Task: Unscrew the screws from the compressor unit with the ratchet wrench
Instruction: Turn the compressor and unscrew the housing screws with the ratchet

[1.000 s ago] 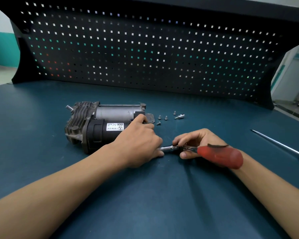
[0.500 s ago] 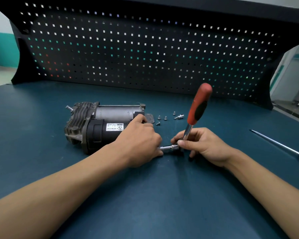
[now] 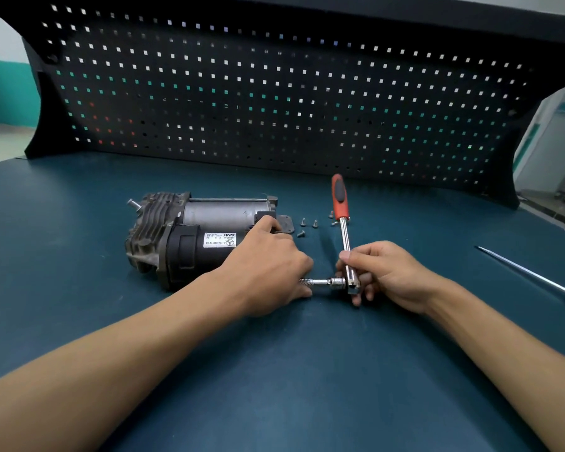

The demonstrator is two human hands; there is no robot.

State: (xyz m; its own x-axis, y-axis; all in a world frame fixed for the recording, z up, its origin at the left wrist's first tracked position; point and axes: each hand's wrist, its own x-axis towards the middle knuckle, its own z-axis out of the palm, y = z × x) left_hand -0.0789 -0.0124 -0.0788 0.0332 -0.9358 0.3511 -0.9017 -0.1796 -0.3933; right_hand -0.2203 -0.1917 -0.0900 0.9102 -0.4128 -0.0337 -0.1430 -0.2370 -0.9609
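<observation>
1. On the dark teal bench top [image 3: 274, 370], left of the middle, lies the compressor unit [image 3: 193, 236]. Its long axis runs left to right.
2. Its left end is a rough, grey cast-metal head with ribs. Behind is a smooth, dull metal cylinder, and in front a black round housing with a white label.
3. The left hand [image 3: 268, 272] is curled over the right end of the compressor unit and holds it, with the thumb on top.
4. The ratchet wrench [image 3: 344, 243] has a shiny steel shank and a red handle with a black insert. Its long axis goes from the head, near the person, away toward the pegboard [image 3: 274, 93], leaning a little to the left.
5. From the head, a knurled steel extension bar [image 3: 317, 282] points left and goes under the left fingers. Its tip is hidden.
6. The right hand [image 3: 385, 275] pinches the steel shank just above the head, with the fingers closed around it.
7. Several small loose screws [image 3: 307, 225] lie just beside the right end of the compressor.
8. A long, thin screwdriver [image 3: 529, 275] lies well apart, at the right.
</observation>
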